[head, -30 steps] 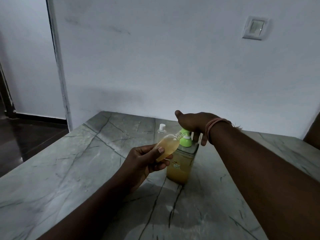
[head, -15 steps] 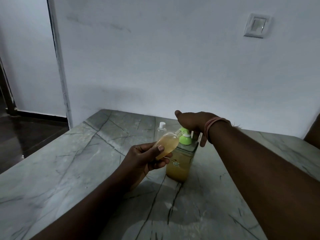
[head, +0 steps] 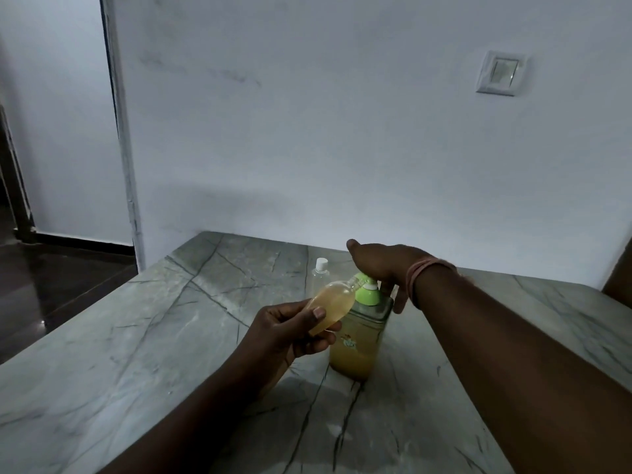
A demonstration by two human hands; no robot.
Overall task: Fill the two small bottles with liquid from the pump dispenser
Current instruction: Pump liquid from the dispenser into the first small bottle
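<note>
Our left hand (head: pixel 290 331) grips the nearly full small bottle (head: pixel 330 309), tilted at the spout of the pump dispenser (head: pixel 362 333); our right hand (head: pixel 383 265) presses the pump, fingers curled loosely over it. Another stroke could overflow it, though the dim light hides the fill level. The second bottle (head: pixel 320 273) waits behind.

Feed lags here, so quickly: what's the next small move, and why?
Probably draw the held bottle off the spout and set it down: it looks nearly full of amber liquid. The capped bottle behind looks empty. Right hand rests on the pump.
</note>
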